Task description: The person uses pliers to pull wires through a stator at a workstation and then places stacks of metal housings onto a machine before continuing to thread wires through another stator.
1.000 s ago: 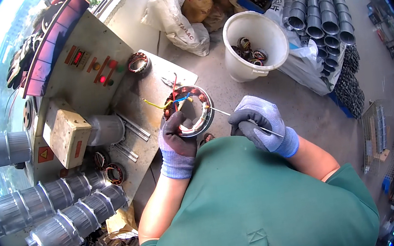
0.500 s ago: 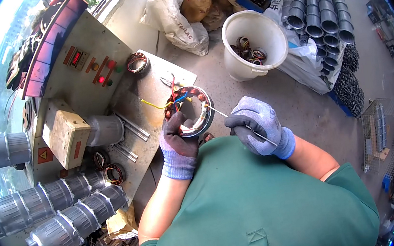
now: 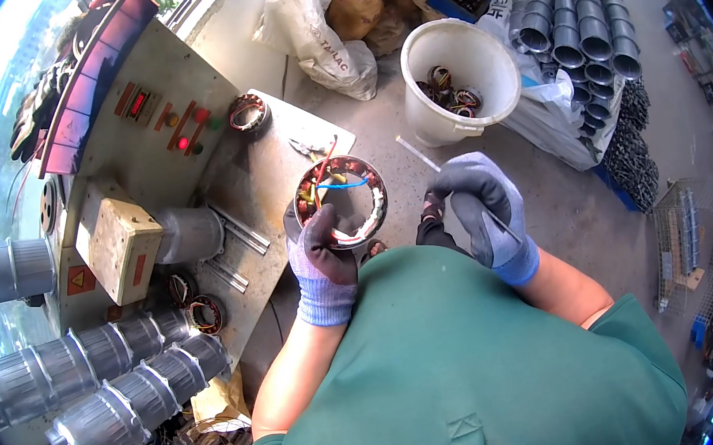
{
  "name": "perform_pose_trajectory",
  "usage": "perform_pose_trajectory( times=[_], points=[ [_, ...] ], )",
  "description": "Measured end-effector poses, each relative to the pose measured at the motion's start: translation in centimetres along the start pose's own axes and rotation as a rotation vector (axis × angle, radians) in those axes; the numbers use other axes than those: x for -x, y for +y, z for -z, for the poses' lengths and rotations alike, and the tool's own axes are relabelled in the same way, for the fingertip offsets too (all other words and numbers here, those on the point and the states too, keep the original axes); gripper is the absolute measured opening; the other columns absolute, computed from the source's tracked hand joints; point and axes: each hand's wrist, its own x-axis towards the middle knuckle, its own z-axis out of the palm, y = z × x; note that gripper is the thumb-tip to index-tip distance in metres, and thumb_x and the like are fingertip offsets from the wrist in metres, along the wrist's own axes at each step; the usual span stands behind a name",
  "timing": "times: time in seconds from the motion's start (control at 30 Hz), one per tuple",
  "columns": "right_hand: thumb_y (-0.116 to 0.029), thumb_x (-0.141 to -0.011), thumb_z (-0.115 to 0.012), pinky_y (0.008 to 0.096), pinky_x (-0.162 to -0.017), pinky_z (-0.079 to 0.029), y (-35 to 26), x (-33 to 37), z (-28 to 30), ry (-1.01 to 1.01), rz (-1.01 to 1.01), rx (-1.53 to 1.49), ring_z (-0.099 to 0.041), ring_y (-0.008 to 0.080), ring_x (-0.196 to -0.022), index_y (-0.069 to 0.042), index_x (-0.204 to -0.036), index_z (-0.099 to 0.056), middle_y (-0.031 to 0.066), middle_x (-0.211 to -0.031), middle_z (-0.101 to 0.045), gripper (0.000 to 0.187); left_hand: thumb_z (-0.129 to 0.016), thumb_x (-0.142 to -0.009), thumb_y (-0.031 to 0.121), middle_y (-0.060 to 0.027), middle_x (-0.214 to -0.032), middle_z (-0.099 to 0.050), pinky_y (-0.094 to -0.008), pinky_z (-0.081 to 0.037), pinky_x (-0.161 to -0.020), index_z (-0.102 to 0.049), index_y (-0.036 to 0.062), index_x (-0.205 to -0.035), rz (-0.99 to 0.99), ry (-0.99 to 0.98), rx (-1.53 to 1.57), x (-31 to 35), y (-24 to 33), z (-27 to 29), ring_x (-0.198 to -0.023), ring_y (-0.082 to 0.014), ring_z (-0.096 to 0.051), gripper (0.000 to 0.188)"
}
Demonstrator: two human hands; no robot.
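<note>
My left hand (image 3: 323, 258), gloved in blue-grey with dark palms, is closed on the lower left rim of a motor stator (image 3: 378, 206). This ring has copper windings, white lacing and red, yellow and blue lead wires, the blue one stretching across its opening. My right hand (image 3: 490, 210), in a matching glove, is closed around a thin pale rod (image 3: 417, 154). The rod's far end points up and left, apart from the stator. On the bench corner behind the stator lie small pliers (image 3: 305, 148).
Left stands a machine panel (image 3: 172, 94) with lit indicators, beside a metal bench (image 3: 232, 184) bearing another stator (image 3: 249, 113). Ribbed grey motor housings (image 3: 130, 406) lie at lower left. A white bucket (image 3: 489, 73) holding stators stands ahead; stacked metal tubes (image 3: 571, 45) are at far right.
My right hand has drawn the rod away from the stator, moving slightly right. The stator has turned to face up more, and its wires have shifted, with the blue one now across the opening.
</note>
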Motion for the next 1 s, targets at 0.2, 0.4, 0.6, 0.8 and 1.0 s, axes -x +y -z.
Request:
perform_pose_trajectory(
  times=[0.2, 0.4, 0.6, 0.8, 1.0],
  points=[
    [0.002, -0.087, -0.058, 0.0364, -0.081, -0.051, 1.7, -1.5, 0.8, -0.169, -0.239, 0.239, -0.063, 0.0289, -0.086, 0.005, -0.104, -0.067, 0.0177, -0.095, -0.064, 0.019, -0.064, -0.084, 0.007, -0.0159, -0.108, -0.060, -0.0402, -0.062, -0.074, -0.048, 0.0010, -0.129, 0.261, -0.084, 0.527, -0.2, 2.2, 0.7, -0.084, -0.0265, -0.069, 0.048],
    [-0.006, -0.083, -0.058, 0.0306, -0.069, -0.051, -2.8, -2.0, 2.7, -0.134, -0.059, -0.144, -0.063, 0.0194, -0.076, 0.005, -0.093, -0.069, 0.0131, -0.085, -0.066, 0.020, -0.057, -0.086, 0.017, -0.0164, -0.113, -0.062, -0.0379, -0.062, -0.074, -0.046, -0.0009, -0.131, 0.384, -0.038, 0.638, -0.8, 5.5, 0.3, -0.084, -0.0226, -0.068, 0.050],
    [-0.002, -0.082, -0.056, 0.0311, -0.066, -0.051, -2.1, -1.9, 2.0, -0.202, -0.304, -0.121, -0.062, 0.0188, -0.070, 0.005, -0.090, -0.068, 0.0118, -0.083, -0.065, 0.016, -0.056, -0.086, 0.012, -0.0162, -0.116, -0.062, -0.0340, -0.061, -0.078, -0.047, -0.0029, -0.130, 0.284, -0.022, 0.503, -1.2, 4.9, 0.2, -0.091, -0.0217, -0.067, 0.047],
    [0.002, -0.082, -0.060, 0.0341, -0.065, -0.050, -1.3, -1.7, 0.3, -0.259, -0.135, 0.054, -0.061, 0.0230, -0.067, 0.004, -0.088, -0.067, 0.0147, -0.078, -0.062, 0.010, -0.059, -0.085, 0.006, -0.0151, -0.114, -0.060, -0.0327, -0.060, -0.078, -0.046, -0.0025, -0.130, 0.328, 0.013, 0.526, -1.3, 7.2, -0.1, -0.090, -0.0204, -0.065, 0.048],
    [0.001, -0.081, -0.061, 0.0383, -0.065, -0.051, -0.4, -1.9, 0.0, -0.304, -0.142, 0.129, -0.064, 0.0298, -0.069, 0.002, -0.089, -0.066, 0.0165, -0.079, -0.063, 0.010, -0.063, -0.084, 0.005, -0.0144, -0.113, -0.059, -0.0324, -0.060, -0.077, -0.046, -0.0015, -0.129, 0.353, -0.029, 0.590, -1.3, 6.4, 0.0, -0.087, -0.0195, -0.065, 0.049]
  ],
)
